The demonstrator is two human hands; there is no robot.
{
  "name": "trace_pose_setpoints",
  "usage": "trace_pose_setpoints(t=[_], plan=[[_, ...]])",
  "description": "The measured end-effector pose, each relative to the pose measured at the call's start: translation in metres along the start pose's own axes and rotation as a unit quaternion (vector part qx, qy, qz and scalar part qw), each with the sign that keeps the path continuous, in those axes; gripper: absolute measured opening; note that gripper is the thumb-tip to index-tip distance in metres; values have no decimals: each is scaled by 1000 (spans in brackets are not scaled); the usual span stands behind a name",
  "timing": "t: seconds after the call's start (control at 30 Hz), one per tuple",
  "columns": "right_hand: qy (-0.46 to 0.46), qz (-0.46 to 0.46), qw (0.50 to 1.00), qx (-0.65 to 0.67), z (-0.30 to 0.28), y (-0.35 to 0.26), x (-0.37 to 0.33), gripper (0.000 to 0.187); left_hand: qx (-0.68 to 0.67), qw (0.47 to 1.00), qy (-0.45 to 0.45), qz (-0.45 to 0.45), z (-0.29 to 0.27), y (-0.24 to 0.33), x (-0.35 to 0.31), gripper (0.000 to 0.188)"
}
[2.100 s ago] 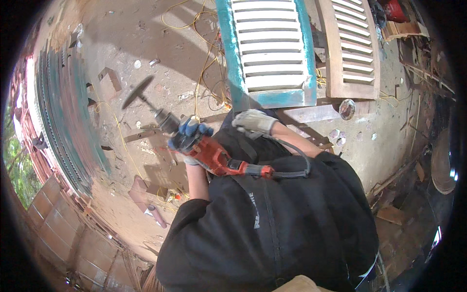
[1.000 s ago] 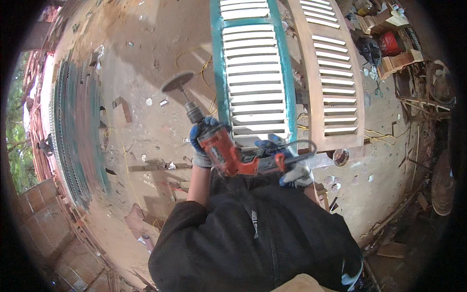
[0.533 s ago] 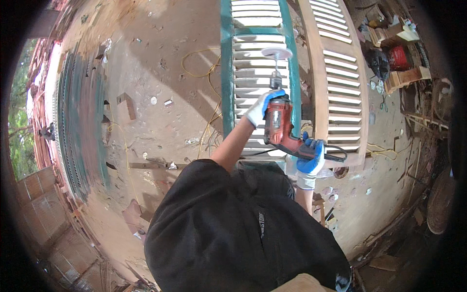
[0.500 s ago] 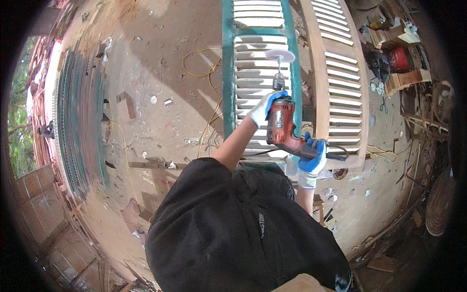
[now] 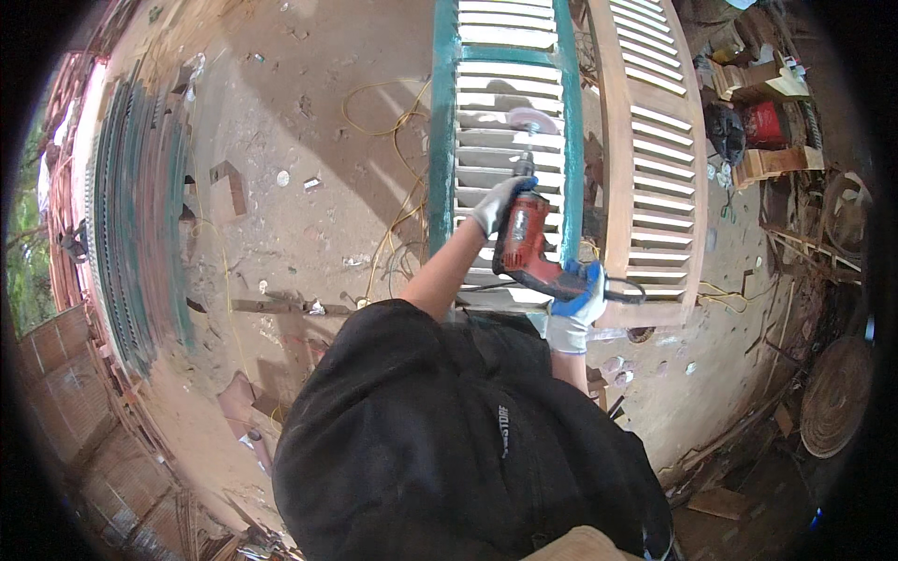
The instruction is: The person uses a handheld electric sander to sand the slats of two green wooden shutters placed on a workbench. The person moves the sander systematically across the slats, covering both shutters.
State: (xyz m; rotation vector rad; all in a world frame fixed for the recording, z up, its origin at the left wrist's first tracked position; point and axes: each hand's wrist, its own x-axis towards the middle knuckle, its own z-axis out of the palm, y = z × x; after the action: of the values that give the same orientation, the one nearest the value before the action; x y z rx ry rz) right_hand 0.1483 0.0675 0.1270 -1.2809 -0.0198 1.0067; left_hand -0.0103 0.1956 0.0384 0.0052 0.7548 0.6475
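Note:
A red and black electric drill (image 5: 527,232) with a round, pale sanding disc (image 5: 531,120) on its chuck is held in both gloved hands. My left hand (image 5: 502,201) is wrapped round the drill's front, just behind the chuck. My right hand (image 5: 582,297) is closed on the rear handle, where a dark cord comes out. Under the drill lies a louvred shutter (image 5: 442,150) with a green painted frame and pale slats. The disc is over these slats and blurred; whether it touches them I cannot tell.
A second louvred shutter (image 5: 617,187) of bare wood lies to the right. Green slatted pieces (image 5: 140,224) are stacked at the left. A yellow cord (image 5: 398,150) loops on the dusty floor. Wooden blocks (image 5: 776,166) and a red container (image 5: 765,123) stand at the far right.
The drill, with both hands on it, has shifted a little left. Its disc now looks more tilted and sits slightly lower in the picture. My hold is the same.

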Motion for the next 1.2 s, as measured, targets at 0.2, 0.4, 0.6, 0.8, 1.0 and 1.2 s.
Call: trace_pose_setpoints(t=[0.2,0.4,0.6,0.8,1.0,1.2], plan=[[-34,-1,999,8,19,29,-4,12,37,997,54,44,-23,23,-18,31],[-20,57,998,19,29,27,-7,8,94,986,97,98,-25,29,-20,23],[-28,-9,1000,-8,17,17,-11,11,123,988,41,79,-1,20,0,22],[-1,0,998,-65,28,76,-52,13,58,992,37,106,-61,30,-70,25],[-58,-16,998,6,-13,36,-35,10,69,994,59,62,-22,1,-44,26],[-93,-12,995,-13,3,25,-28,6,144,972,32,183,-15,4,-56,25]])
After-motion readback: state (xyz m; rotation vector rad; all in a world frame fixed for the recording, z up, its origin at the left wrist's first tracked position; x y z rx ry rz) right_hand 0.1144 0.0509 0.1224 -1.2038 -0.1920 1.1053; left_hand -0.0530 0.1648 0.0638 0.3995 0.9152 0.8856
